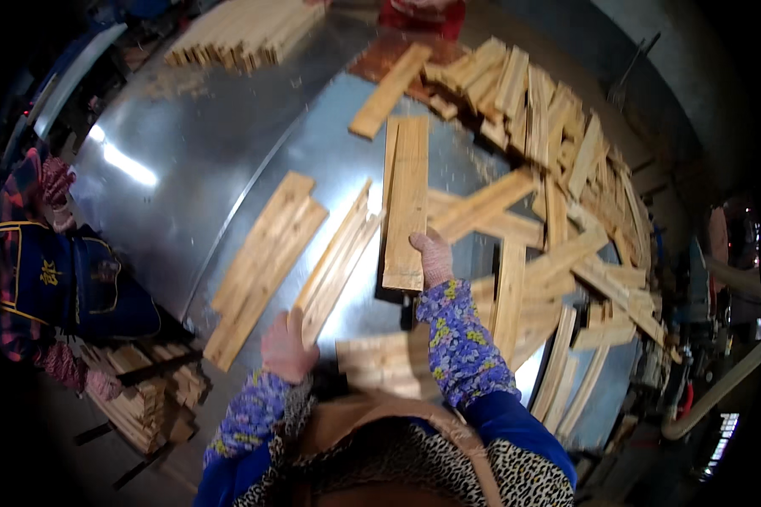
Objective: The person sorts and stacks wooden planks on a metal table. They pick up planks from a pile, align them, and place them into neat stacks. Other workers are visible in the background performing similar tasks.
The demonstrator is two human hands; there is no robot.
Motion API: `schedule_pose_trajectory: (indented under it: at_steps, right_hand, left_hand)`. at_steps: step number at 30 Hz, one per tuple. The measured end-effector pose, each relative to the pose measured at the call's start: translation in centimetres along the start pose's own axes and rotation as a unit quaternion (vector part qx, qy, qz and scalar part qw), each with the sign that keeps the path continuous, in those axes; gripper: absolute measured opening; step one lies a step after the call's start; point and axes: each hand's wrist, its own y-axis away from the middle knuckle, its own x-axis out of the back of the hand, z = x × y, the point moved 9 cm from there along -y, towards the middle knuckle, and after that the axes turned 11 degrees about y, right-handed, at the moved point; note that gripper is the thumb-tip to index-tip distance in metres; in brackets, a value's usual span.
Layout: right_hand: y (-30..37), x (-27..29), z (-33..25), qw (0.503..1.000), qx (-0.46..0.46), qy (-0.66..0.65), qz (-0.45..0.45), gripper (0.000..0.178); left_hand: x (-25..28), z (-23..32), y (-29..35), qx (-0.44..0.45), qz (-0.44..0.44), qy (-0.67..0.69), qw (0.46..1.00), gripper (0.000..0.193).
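Observation:
My right hand (435, 258) is closed on the near end of a wooden board (409, 198), thumb on top; the edge of a second piece shows along its left side. Lower left, my left hand (287, 350) grips the near end of some narrow wooden strips (340, 260), set close together and slanting away to the right. Left of them, two flat boards (266, 262) lie side by side on the metal table (228, 152), their ends offset. More boards (385, 363) lie close to my body between my arms.
A tall jumbled heap of boards (558, 118) covers the table's right side, with loose boards (507, 296) crossing beside my right forearm. Neatly stacked strips (245, 34) lie at the far left. At the left edge stands another person (51, 270), near a wood stack (148, 397).

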Motion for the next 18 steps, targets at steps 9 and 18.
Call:
schedule_pose_trajectory:
  at_steps: [9, 18]
  right_hand:
    - [-20.4, -5.5, -6.3, 0.876, 0.103, 0.441, 0.163, 0.056]
    - [-8.4, -3.1, -4.8, 0.706, 0.223, 0.668, 0.074, 0.054]
  left_hand:
    - [1.5, -2.0, -1.1, 0.028, 0.07, -0.016, 0.997, 0.074]
    - [2.8, -2.0, -2.1, 0.033, 0.026, 0.069, 0.997, 0.054]
